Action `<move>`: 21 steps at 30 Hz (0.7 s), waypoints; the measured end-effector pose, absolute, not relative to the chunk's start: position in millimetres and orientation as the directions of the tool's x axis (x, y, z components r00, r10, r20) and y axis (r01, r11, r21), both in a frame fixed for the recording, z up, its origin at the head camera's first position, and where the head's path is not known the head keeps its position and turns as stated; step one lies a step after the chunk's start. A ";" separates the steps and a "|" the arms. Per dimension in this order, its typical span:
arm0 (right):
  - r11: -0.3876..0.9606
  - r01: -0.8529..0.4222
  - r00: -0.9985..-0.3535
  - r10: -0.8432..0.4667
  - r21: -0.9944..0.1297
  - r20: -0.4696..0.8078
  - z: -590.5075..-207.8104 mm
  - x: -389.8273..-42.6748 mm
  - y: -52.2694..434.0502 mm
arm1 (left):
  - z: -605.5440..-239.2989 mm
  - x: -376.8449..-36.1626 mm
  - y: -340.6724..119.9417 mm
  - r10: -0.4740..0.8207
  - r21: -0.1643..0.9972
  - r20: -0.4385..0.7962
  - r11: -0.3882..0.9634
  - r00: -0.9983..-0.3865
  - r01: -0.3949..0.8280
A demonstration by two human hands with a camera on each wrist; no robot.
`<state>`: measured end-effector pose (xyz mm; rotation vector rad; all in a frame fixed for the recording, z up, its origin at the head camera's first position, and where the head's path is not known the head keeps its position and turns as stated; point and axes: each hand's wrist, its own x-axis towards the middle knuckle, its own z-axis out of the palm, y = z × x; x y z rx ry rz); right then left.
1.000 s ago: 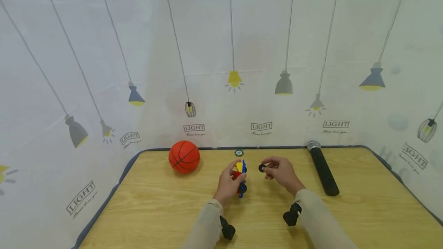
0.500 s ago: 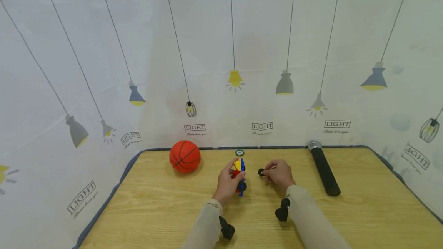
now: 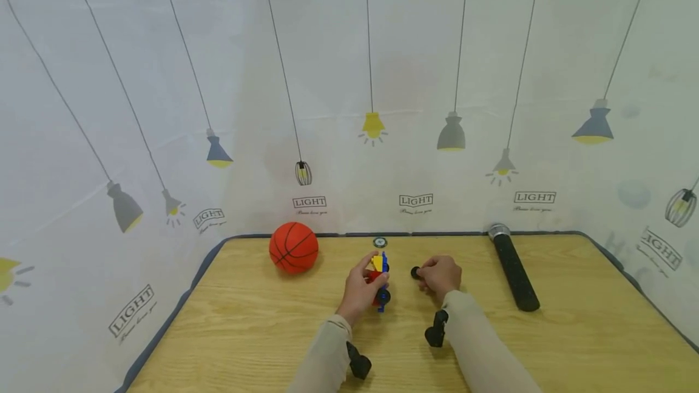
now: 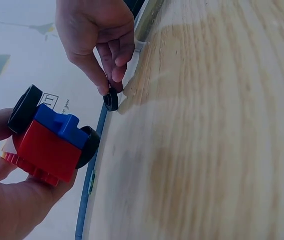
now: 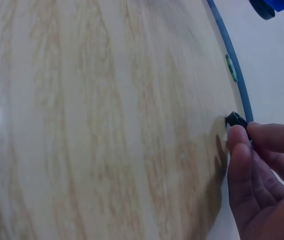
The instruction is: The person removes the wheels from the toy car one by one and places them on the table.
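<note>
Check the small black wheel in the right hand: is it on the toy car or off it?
Off. The right hand pinches the black wheel at the tabletop, apart from the toy car that the left hand holds.

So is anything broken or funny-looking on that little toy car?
Yes. One small black wheel is off the toy car. The right hand pinches it down at the table, apart from the car, which the left hand holds. The car's two wheels in view sit in place. Nothing else looks odd.

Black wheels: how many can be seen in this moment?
3. Two sit on the toy car held by the left hand; one loose wheel is pinched by the right hand. Others may be hidden.
</note>
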<state>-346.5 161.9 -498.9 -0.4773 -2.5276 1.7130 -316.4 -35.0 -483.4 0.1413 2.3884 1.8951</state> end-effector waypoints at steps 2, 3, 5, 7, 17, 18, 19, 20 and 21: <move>0.333 0.234 -0.948 0.287 -0.913 -0.138 -498.9 -346.7 162.3 | -484.2 -316.6 -34.6 0.132 0.975 -0.013 0.223 -0.991 0.016; 0.326 0.242 -0.946 0.290 -0.914 -0.147 -498.8 -346.9 162.5 | -484.4 -316.6 -34.3 0.133 0.975 -0.011 0.221 -0.991 0.019; 0.316 0.245 -0.946 0.285 -0.917 -0.154 -498.8 -347.2 163.0 | -485.2 -316.8 -33.8 0.132 0.976 -0.006 0.218 -0.991 0.024; 0.306 0.254 -0.944 0.287 -0.918 -0.165 -498.3 -347.3 163.0 | -486.0 -317.1 -32.9 0.132 0.975 -0.003 0.219 -0.991 0.026; 0.245 0.287 -0.931 0.299 -0.926 -0.210 -496.4 -347.2 160.9 | -486.0 -316.3 -29.2 0.130 0.978 -0.007 0.208 -0.992 0.020; 0.234 0.288 -0.930 0.300 -0.928 -0.213 -495.8 -347.0 160.5 | -485.4 -316.1 -29.7 0.129 0.978 -0.011 0.206 -0.992 0.016; 0.228 0.291 -0.929 0.302 -0.929 -0.216 -494.9 -346.5 159.9 | -485.2 -316.1 -30.5 0.130 0.979 -0.013 0.203 -0.991 0.014; 0.224 0.295 -0.927 0.302 -0.929 -0.222 -494.2 -346.6 159.4 | -485.2 -316.1 -31.4 0.131 0.979 -0.015 0.205 -0.991 0.012; 0.220 0.299 -0.927 0.298 -0.928 -0.228 -493.4 -346.7 158.6 | -485.1 -316.1 -32.3 0.130 0.978 -0.017 0.209 -0.991 0.011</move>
